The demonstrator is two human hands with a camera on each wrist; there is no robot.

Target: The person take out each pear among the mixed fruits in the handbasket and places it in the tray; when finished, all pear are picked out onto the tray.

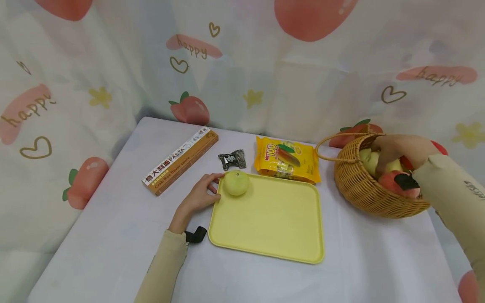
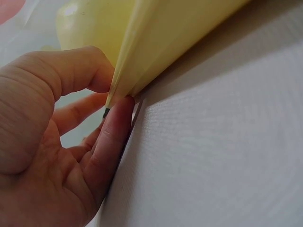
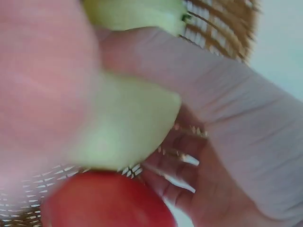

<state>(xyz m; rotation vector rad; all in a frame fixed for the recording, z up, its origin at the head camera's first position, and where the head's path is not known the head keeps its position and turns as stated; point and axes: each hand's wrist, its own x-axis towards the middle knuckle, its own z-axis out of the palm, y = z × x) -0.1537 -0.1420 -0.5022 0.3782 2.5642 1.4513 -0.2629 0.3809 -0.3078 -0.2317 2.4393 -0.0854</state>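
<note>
White table [image 1: 363, 261] under yellow tray [image 1: 273, 219]; peach-printed curtain [image 1: 227, 84] behind.

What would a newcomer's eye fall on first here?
Probably the yellow tray in the middle of the table, a round green fruit in its far left corner and the left hand pinching its edge. On the right, the right hand dips into a wicker basket of fruit. A vivid yellow packet lies beyond the tray.

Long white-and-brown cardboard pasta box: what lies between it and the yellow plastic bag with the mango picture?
In the head view, a small black-and-white wrapped packet lies there on the white tablecloth, apart from both box and bag.
</note>
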